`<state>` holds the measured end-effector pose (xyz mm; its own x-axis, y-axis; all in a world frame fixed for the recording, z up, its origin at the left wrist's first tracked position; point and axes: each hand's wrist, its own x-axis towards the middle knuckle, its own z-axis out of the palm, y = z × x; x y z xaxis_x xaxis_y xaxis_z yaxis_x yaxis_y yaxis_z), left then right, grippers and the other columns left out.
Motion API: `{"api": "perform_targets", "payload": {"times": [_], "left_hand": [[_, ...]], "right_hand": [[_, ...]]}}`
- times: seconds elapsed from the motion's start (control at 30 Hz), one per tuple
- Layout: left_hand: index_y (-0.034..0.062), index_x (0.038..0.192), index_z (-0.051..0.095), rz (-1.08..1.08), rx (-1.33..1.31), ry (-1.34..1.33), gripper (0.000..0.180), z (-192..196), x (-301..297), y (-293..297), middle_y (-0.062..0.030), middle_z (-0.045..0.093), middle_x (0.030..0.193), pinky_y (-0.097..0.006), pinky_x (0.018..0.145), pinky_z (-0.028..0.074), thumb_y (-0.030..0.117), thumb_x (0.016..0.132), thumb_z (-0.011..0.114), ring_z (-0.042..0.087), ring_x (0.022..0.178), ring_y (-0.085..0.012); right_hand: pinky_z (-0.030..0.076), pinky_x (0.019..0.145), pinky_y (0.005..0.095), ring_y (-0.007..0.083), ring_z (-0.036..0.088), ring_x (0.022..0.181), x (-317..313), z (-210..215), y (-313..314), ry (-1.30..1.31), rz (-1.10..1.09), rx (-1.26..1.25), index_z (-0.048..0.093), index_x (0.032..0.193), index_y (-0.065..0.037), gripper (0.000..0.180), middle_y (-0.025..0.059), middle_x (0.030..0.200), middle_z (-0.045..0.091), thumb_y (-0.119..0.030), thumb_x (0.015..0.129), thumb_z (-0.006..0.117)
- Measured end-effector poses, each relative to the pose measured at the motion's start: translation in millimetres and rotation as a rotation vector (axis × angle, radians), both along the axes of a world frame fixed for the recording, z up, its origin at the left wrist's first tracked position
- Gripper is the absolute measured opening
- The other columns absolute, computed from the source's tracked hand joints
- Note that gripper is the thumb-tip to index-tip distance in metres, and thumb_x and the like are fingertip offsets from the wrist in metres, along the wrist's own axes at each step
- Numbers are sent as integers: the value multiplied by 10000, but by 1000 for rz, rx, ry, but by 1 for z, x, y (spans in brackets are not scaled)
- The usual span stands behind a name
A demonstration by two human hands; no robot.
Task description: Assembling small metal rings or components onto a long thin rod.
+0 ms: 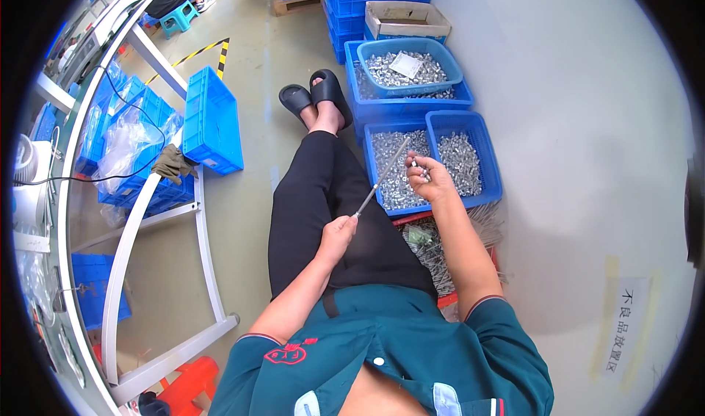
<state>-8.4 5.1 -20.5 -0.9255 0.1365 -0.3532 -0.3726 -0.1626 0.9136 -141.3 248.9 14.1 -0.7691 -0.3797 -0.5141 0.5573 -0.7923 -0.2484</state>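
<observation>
The left hand (338,234) is closed around the near end of a thin metal rod (382,179), which slants up and to the right over the lap; the right hand (432,181) pinches a small metal part (416,163) just beside the rod's far tip, above the blue bins of small metal parts (433,159) on the floor. To thread well, I judge the rod should be held steady and the part's hole lined up with the tip; work over the bins so a slip falls back in.
</observation>
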Motion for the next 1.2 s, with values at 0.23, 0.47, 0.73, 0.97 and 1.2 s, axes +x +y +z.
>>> {"api": "perform_targets", "payload": {"times": [0.23, 0.47, 0.73, 0.97, 1.2], "left_hand": [[79, 618, 480, -33, -47, 24, 331, -11, 4, 0, 73, 380, 527, -203, 431, 248, 259, 894, 521, 313, 473, -16], [67, 610, 477, -85, -159, 92, 344, -12, 5, 0, 55, 392, 526, -222, 452, 292, 265, 888, 526, 338, 491, -32], [62, 611, 478, -91, -172, 118, 340, -9, 5, 0, 48, 402, 533, -229, 462, 301, 252, 889, 523, 347, 502, -35], [46, 615, 463, -39, -230, 158, 337, -4, 8, 1, 37, 395, 538, -242, 475, 309, 237, 881, 541, 345, 525, -45], [45, 619, 466, -15, -316, 213, 325, -9, 7, 2, 41, 412, 552, -237, 480, 312, 219, 885, 536, 348, 535, -39]], "right_hand": [[288, 377, 165, 71, 414, 548, -14, 9, 1, 91, -85, -85, 516, 995, -6, 136, 97, 864, 530, -55, 869, 530], [275, 363, 162, 41, 404, 484, -13, 17, 8, 97, -91, -75, 512, 970, -35, 154, 74, 829, 547, -167, 893, 531], [269, 349, 146, 36, 405, 491, -14, 21, 8, 103, 45, 5, 523, 931, -24, 139, 50, 772, 539, -149, 875, 551], [267, 345, 141, 40, 396, 502, -18, 32, 8, 49, 147, 134, 527, 901, -13, 130, 56, 754, 525, -110, 837, 586], [269, 356, 152, 53, 383, 497, -9, 26, -2, 104, 60, 57, 529, 891, -5, 143, 68, 735, 506, -144, 871, 557]]}}
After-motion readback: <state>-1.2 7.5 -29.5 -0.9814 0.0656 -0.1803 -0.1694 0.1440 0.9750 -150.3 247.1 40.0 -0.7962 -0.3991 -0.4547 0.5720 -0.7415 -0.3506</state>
